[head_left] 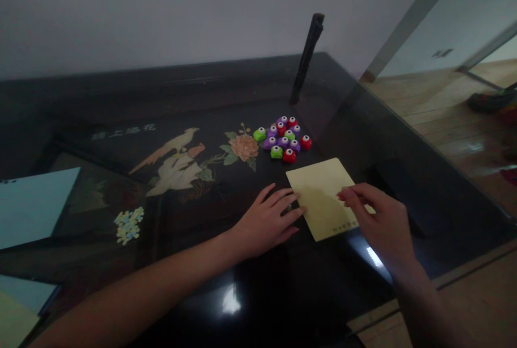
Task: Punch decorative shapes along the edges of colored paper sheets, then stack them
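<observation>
A pale yellow card or notebook [319, 192] lies flat on the dark glossy table, with a line of small print along its near edge. My left hand [269, 218] is open, its fingers spread and the fingertips resting at the card's left edge. Over the card's right part, my right hand [379, 218] is closed in a pinch, thumb and forefinger together. Whatever those fingertips hold, if anything, is too small or hidden to make out. Just beyond the card sits a cluster of small red, green and purple toy pieces [284, 142] with single white eyes.
A black upright rod [307, 60] stands at the table's back right. On the left lie a small heap of pale yellow-and-blue pieces [129, 225] and a light blue sheet [38, 205]. The tabletop [218, 100] bears a bird-and-flower picture. A wall runs behind it.
</observation>
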Tool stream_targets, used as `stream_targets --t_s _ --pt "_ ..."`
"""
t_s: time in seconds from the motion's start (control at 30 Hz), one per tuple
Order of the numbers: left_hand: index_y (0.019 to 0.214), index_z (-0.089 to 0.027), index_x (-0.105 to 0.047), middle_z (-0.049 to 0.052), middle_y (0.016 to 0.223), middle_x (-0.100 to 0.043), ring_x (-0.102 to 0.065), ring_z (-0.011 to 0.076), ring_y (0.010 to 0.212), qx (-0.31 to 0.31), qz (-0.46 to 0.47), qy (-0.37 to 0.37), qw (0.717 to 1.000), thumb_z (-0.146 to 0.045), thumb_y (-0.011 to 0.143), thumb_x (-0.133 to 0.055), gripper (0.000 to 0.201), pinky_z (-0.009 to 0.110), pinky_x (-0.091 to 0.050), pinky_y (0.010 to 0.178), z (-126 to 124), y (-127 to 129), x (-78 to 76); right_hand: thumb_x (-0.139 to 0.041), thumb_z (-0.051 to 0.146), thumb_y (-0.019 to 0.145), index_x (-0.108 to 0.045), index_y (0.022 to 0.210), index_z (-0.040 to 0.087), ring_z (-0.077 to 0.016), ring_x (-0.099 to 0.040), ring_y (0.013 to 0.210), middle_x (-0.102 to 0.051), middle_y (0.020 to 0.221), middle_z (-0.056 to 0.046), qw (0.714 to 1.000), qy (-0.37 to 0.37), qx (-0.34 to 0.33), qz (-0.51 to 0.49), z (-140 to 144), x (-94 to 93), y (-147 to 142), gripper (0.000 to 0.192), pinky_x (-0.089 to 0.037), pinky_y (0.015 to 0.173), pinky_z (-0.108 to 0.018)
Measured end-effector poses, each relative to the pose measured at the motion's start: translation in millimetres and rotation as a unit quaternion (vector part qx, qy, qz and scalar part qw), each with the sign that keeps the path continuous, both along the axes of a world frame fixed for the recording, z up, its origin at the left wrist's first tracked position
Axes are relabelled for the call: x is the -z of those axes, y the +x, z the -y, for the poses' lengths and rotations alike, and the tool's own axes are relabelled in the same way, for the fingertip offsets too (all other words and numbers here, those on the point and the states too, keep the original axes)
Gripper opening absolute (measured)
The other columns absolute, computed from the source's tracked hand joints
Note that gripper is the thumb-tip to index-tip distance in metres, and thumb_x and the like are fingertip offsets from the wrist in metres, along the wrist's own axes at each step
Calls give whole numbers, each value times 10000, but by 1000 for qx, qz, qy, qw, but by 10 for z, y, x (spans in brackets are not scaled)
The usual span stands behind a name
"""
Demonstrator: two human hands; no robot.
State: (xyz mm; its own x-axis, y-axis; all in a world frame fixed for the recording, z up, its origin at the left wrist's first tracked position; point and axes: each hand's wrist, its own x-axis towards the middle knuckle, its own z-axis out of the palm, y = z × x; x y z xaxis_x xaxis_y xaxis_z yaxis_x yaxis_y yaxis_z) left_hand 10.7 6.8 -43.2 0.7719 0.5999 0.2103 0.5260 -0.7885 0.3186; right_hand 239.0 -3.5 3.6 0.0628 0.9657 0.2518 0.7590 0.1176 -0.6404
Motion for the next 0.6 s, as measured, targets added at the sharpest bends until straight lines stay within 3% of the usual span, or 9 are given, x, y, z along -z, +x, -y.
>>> stream_targets --t_s 0.2,0.33,0.4,0.5,0.6 --pt "1331 -224 -469 106 1396 -498 -394 249 1330 -1 9 1 1000 -319 925 -513 420 522 -256 1124 11 2 7 -550 337 864 -653 734 200 -174 -637 598 -694 676 -27 999 1 -28 -17 -54 88 -91 215 -472 584 -292" --pt "1343 -217 -456 96 1366 -528 -421 232 1302 -1 30 31 999 -281 949 -455 399 497 -248 1129 -7 -24 -102 -532 314 890 -648 751 200 -170 -638 623 -687 691 -28 999 20 -46 -17 -1 72 -55 214 -476 610 -292" --pt "1296 -210 -499 86 1319 -569 -468 221 1254 -5 51 58 997 -243 951 -439 352 476 -252 1126 -6 -61 -215 -529 282 892 -640 760 198 -171 -638 660 -684 715 -37 994 36 -100 -8 0 20 -90 192 -475 625 -289" --pt "1127 -188 -589 74 1147 -654 -570 198 1081 -7 95 86 992 -212 922 -480 234 421 -340 1057 63 -164 -408 -525 239 885 -636 767 197 -173 -623 696 -669 727 -50 970 48 -239 -3 -26 -66 -231 168 -477 642 -290" --pt "853 -162 -608 62 866 -662 -597 167 805 10 144 64 987 -202 887 -500 119 319 -459 794 248 -306 -526 -503 283 902 -619 724 190 -164 -591 676 -633 690 -45 919 1 -392 -35 -18 -101 -455 232 -464 621 -281"
